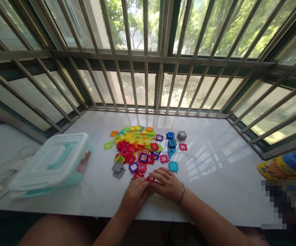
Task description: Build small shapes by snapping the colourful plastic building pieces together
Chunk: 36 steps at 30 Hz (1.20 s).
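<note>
Both my hands meet near the front of the white sill, gripping a small red building piece with window-like holes (151, 178). My left hand (136, 193) has its fingers closed at the piece's left side. My right hand (167, 184), with a bracelet (182, 192) on its wrist, curls over from the right. Fingers hide part of the piece. Just beyond lies a loose heap of colourful toothed building pieces (131, 138), yellow, green, red, orange and purple. A turquoise square piece (173, 166) lies beyond my right hand.
Grey pieces (118, 169) lie at the heap's left; blue stacks (172, 143) and a grey stack (182, 135) stand to its right. A lidded teal box (53, 160) sits at left. A yellow-and-blue container (286, 165) is at right. Metal bars (160, 61) enclose the sill.
</note>
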Each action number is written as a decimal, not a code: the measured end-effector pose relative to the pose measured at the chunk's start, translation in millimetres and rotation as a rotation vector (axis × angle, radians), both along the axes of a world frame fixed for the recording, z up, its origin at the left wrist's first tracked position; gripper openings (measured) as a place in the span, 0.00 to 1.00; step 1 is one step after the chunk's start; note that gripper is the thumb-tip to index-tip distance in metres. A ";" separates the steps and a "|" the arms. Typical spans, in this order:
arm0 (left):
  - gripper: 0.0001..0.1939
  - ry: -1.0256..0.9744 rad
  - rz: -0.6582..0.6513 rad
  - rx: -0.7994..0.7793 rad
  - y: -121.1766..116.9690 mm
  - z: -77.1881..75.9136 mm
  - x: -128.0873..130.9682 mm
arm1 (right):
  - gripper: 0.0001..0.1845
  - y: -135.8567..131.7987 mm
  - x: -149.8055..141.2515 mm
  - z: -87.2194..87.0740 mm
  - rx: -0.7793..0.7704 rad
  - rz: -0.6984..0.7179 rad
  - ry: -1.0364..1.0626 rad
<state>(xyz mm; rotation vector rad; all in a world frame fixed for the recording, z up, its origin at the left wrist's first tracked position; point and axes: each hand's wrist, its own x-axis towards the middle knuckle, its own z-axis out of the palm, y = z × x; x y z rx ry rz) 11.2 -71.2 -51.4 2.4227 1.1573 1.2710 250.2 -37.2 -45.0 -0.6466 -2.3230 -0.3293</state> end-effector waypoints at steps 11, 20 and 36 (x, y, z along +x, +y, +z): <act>0.14 -0.131 -0.046 -0.166 1.0 1.1 -6.7 | 0.08 4.7 2.0 1.5 -0.103 0.033 -0.052; 0.17 -0.172 0.047 -0.225 -6.2 -16.3 -8.1 | 0.20 3.6 0.6 3.8 -0.070 0.067 -0.084; 0.18 -0.102 0.085 -0.170 -3.2 5.5 -1.9 | 0.38 14.8 21.7 5.0 -0.198 -0.143 0.149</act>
